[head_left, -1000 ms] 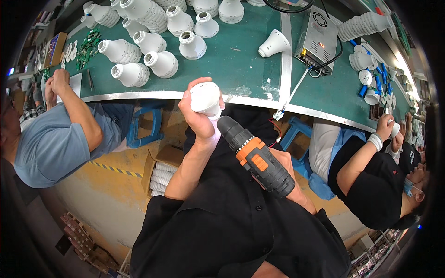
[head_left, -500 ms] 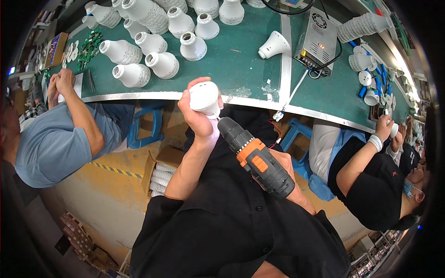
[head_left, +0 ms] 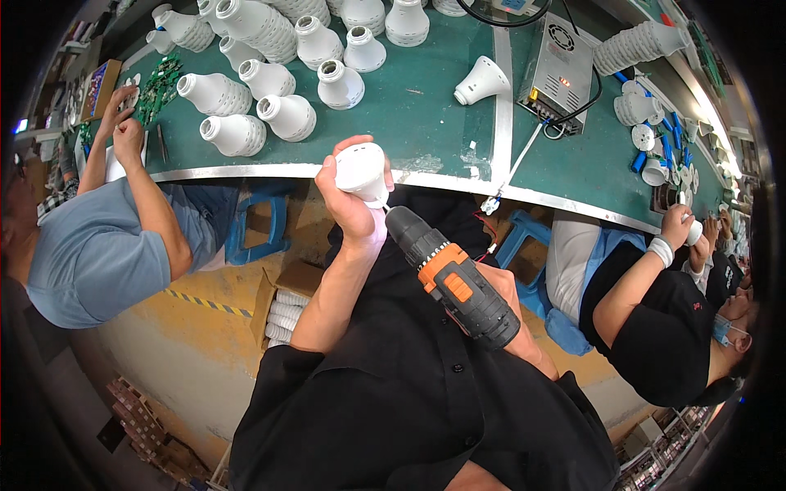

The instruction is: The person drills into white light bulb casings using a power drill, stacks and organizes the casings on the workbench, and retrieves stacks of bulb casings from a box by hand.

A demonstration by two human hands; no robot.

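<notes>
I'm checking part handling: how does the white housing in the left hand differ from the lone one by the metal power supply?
The held housing is gripped by the left hand; the lone housing rests on the green table. A drill points at the held housing's narrow end; none points at the lone housing. Both are white and flared.

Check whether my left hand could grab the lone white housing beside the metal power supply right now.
Probably not: the left hand is full, holding another white housing, with the drill close to it. The lone housing itself looks unobstructed on the green bench.
</notes>
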